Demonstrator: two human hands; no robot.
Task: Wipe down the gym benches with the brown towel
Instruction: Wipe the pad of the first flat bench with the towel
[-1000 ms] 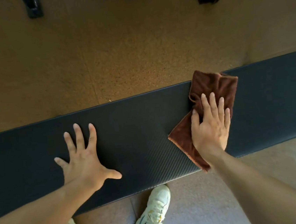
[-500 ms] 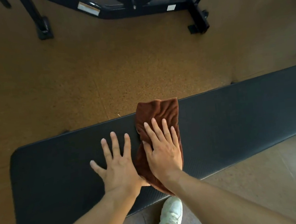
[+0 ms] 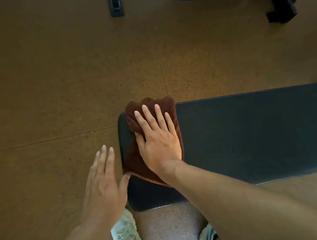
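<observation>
Brown gym flooring (image 3: pixel 52 82) surrounds a black bench (image 3: pixel 253 133), where the right hand (image 3: pixel 158 139) presses flat, fingers spread, on the brown towel (image 3: pixel 138 161) at the bench's end, the left hand (image 3: pixel 103 184) hovering open alongside, so this pass looks nearly finished, other benches remaining.

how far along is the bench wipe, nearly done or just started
Hard to call it done: nothing on the pad shows which parts are clean. In hand: the right hand presses the brown towel flat at the left end of the black bench, its far edge spilling over the pad. The left hand is open beside that end. Left, as a guess: the long stretch to the right, plus any other benches.
</observation>
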